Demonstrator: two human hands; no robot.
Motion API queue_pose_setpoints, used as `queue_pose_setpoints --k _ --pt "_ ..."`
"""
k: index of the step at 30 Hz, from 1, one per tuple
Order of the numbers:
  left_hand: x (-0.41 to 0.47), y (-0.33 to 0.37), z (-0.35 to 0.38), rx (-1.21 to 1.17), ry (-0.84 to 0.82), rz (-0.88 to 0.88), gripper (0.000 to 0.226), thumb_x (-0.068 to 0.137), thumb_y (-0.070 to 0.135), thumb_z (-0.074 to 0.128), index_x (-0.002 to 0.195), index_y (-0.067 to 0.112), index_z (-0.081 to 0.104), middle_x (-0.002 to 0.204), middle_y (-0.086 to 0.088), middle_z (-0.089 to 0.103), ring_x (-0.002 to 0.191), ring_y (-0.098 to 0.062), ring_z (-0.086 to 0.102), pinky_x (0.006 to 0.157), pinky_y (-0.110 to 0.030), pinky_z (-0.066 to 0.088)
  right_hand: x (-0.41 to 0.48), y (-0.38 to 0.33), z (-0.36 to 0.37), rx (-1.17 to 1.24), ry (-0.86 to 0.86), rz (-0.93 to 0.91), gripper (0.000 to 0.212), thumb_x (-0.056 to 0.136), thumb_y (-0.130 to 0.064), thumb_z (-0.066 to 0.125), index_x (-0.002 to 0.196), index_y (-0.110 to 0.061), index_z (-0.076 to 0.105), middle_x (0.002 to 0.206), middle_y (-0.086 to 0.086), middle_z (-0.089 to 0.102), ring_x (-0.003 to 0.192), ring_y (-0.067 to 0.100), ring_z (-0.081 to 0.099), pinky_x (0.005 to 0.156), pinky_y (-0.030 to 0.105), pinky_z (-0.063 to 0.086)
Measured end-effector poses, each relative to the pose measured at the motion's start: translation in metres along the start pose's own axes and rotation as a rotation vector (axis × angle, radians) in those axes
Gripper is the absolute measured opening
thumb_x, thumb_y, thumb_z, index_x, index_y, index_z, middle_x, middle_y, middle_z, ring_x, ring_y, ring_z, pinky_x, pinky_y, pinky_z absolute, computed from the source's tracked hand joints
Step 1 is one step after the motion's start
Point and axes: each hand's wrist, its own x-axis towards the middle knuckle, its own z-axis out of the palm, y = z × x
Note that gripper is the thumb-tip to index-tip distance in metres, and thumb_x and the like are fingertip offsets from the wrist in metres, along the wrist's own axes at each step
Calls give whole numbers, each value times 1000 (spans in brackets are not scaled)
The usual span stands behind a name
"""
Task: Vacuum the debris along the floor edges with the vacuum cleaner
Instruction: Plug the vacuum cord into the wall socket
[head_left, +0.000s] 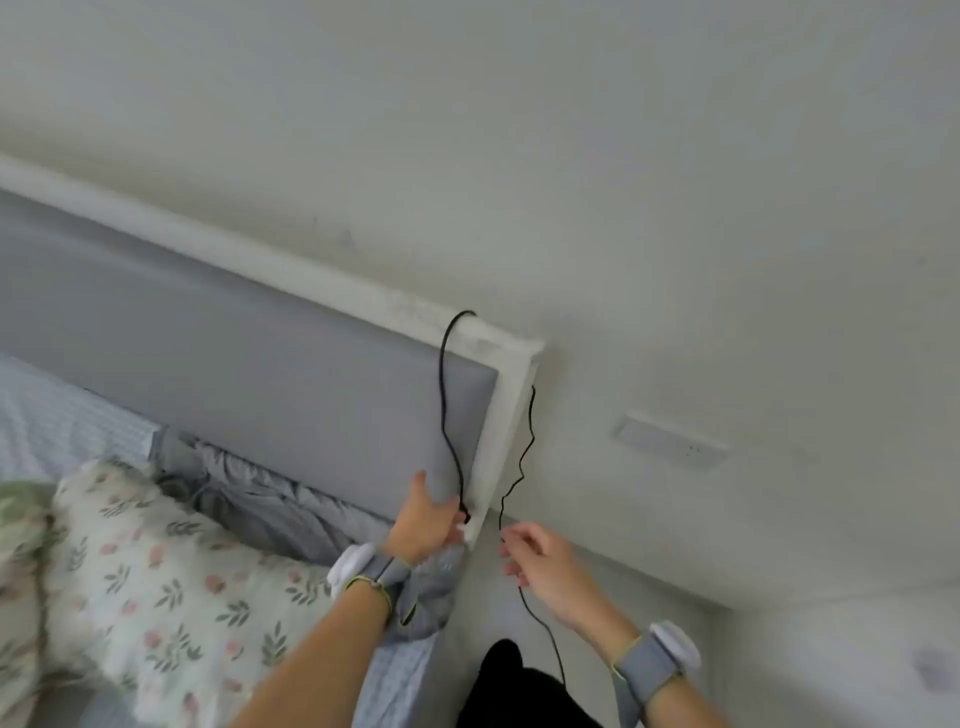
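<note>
No vacuum cleaner is in view. A thin black cord loops over the top corner of the bed's headboard, with one run down its grey front and the other down its outer side by the wall. My left hand pinches the cord's front run low against the headboard's white frame. My right hand grips the other run just right of the frame, and the cord trails down past my wrist. Both wrists wear grey bands with white pods.
A floral pillow and crumpled grey bedding lie on the bed at the left. A white wall socket plate sits on the wall to the right. A dark shape fills the bottom middle.
</note>
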Motion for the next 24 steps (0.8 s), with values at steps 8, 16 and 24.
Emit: queue_pose_setpoints --k 8,16,24 --pt "63 9 23 -102 191 -175 49 101 21 66 128 -4 35 97 -22 61 66 -35 69 61 -47 62 74 -17 -54 -25 -11 38 15 99 -29 49 95 -25 63 91 -2 71 83 17 69 80 34 52" --pt "77 -17 5 555 180 -8 16 107 21 45 109 5 44 104 -18 70 88 -40 71 79 -51 58 80 -20 -43 -37 -9 63 15 98 -31 49 94 -27 63 91 -5 70 77 9 69 79 36 53" --pt "41 26 -30 384 207 223 21 110 29 35 117 15 49 93 -15 72 79 -36 69 75 -52 56 56 -34 -26 17 59 54 15 99 -22 50 95 -20 64 94 5 71 76 14 67 76 33 52"
